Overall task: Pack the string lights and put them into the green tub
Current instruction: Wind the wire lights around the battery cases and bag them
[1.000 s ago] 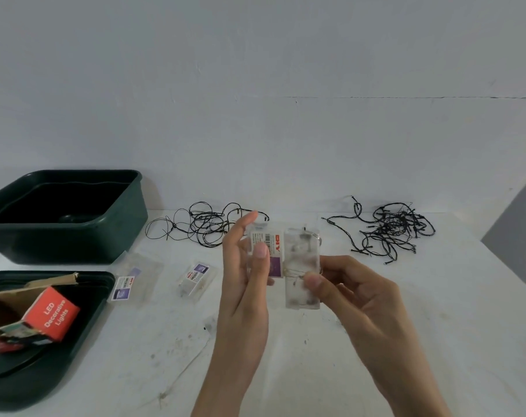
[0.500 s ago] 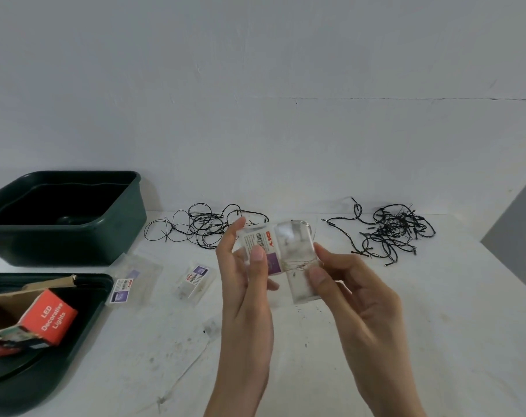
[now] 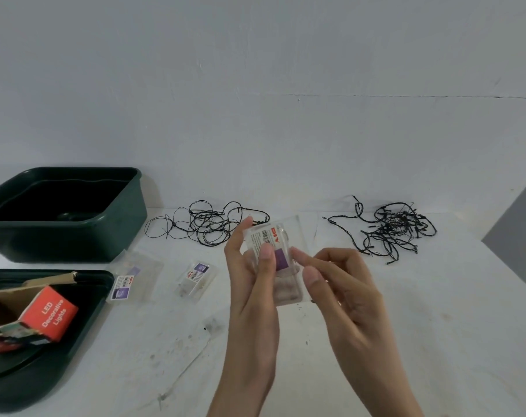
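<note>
Clear plastic packet (image 3: pixel 273 240), red DIY print and a purple patch on its label, held upright off the white table (image 3: pixel 436 326). Pinched by the left hand (image 3: pixel 252 284): thumb flat across the front, fingers up behind. Right hand (image 3: pixel 343 284) half curled at the packet's right edge, index fingertip on the plastic, thumb just beside the lower corner; cannot tell whether that amounts to a grip. Pale contents inside, too blurred to name.

Beyond the left hand, a loose tangle of black string lights (image 3: pixel 207 224); beyond the right hand and further out, a denser black tangle (image 3: pixel 397 230). Left of the left hand, a small clear packet (image 3: pixel 195 276) flat on the table, then a second small packet (image 3: pixel 129 278). Further left and back, the dark green plastic tub (image 3: pixel 105 236), near the loose tangle. Nearer the body on that side, a shallow dark green tray (image 3: pixel 29 386) carrying an open red cardboard box (image 3: pixel 49 314) printed LED Decorative Lights.
</note>
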Demonstrator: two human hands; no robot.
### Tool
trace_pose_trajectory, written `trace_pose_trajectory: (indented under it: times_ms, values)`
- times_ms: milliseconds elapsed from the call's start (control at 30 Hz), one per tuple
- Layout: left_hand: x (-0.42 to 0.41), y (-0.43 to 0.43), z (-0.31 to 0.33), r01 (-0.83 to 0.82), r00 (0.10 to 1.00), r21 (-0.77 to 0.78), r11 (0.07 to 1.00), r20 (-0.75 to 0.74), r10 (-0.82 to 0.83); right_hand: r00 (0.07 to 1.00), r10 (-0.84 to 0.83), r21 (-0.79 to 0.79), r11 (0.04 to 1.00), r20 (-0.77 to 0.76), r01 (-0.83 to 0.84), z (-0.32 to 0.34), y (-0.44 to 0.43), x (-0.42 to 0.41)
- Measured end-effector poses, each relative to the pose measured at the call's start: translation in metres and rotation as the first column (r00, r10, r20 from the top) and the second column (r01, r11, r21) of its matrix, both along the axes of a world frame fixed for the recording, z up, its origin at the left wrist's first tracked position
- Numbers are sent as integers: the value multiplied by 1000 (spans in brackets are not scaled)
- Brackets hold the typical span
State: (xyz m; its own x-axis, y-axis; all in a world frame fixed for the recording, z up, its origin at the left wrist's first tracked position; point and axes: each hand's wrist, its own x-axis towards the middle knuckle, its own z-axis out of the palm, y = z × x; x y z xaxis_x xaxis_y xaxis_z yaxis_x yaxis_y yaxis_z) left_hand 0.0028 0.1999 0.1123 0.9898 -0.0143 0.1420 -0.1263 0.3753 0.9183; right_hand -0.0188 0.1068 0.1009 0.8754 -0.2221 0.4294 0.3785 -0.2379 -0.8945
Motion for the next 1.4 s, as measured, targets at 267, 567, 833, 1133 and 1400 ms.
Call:
trace_pose_trajectory:
  times_ms: [267, 567, 833, 1133, 1400]
  values:
    - [5, 4, 1, -46, 995, -73, 996, -90, 40, 999, -1, -103, 995, 46, 6, 1, -4, -3]
    - [6, 5, -2, -24, 991, -157, 987, -132, 3, 994, -97, -72, 992, 57, 101, -1, -9, -1]
    - [5, 5, -2, 76, 978, -169, 983, -178, -107, 993, 19, 347, 938, -117, 23, -4, -19, 1]
    - [7, 5, -2, -3, 981, -181, 983, -191, -32, 999, 17, -173, 985, 35, -11, -3, -23, -2]
    - [8, 6, -4, -9, 983, -177, 984, -183, -23, 998, 59, -232, 971, 15, -53, -2, -24, -4]
